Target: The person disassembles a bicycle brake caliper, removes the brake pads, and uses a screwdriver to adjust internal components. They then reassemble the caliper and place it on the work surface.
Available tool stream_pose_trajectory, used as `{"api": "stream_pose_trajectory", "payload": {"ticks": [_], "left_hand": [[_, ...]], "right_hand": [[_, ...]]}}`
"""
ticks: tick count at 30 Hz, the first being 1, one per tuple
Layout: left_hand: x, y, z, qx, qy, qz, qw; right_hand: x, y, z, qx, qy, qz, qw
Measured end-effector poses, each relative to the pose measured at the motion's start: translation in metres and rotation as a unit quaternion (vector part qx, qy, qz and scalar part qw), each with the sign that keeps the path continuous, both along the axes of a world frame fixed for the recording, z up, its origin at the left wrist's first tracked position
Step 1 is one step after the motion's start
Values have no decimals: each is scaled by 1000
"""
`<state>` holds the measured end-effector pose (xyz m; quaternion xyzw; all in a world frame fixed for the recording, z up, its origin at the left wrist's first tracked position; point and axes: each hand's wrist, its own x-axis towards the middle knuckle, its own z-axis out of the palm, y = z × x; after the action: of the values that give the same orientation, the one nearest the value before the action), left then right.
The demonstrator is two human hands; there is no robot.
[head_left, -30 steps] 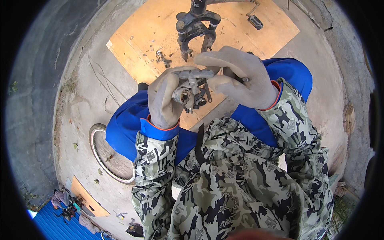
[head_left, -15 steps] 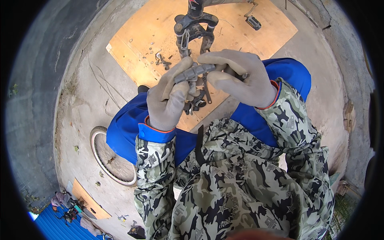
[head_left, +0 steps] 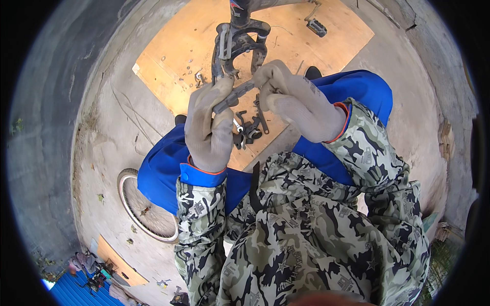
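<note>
Both hands wear grey gloves and meet above my knees. My left hand (head_left: 208,127) is closed around one end of a small grey metal brake part (head_left: 236,96). My right hand (head_left: 296,99) pinches the other end of the same part. Just beyond them stands a dark bicycle fork (head_left: 240,43) with brake arms, upright on a plywood board (head_left: 178,46). Under my hands, several dark metal parts and a small wrench (head_left: 250,127) lie on the board.
A bicycle wheel (head_left: 143,209) lies flat on the concrete at my lower left. A pedal (head_left: 316,26) rests at the board's far right. A concrete wall curves along the left. Small tools sit on a blue sheet (head_left: 76,290) at the bottom left.
Both hands have lifted the metal part away from my lap toward the fork. The left hand has turned more upright, and the part now points at the fork's brake arm.
</note>
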<state>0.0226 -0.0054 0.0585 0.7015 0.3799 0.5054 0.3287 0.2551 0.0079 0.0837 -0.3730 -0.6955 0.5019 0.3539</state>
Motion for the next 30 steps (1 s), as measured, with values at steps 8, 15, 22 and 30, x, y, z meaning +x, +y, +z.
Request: {"api": "stream_pose_trajectory", "payload": {"ticks": [8, 15, 22, 30], "left_hand": [[14, 3, 5, -69, -65, 15, 995], [28, 7, -5, -38, -70, 5, 997], [37, 6, -8, -21, -52, 18, 998], [36, 11, -12, -13, -56, 10, 998]], "right_hand": [[2, -8, 16, -160, -2, 3, 987], [21, 0, -13, 102, -57, 39, 992], [20, -2, -4, -6, -97, -7, 995], [19, 2, -2, 33, -122, 5, 992]]}}
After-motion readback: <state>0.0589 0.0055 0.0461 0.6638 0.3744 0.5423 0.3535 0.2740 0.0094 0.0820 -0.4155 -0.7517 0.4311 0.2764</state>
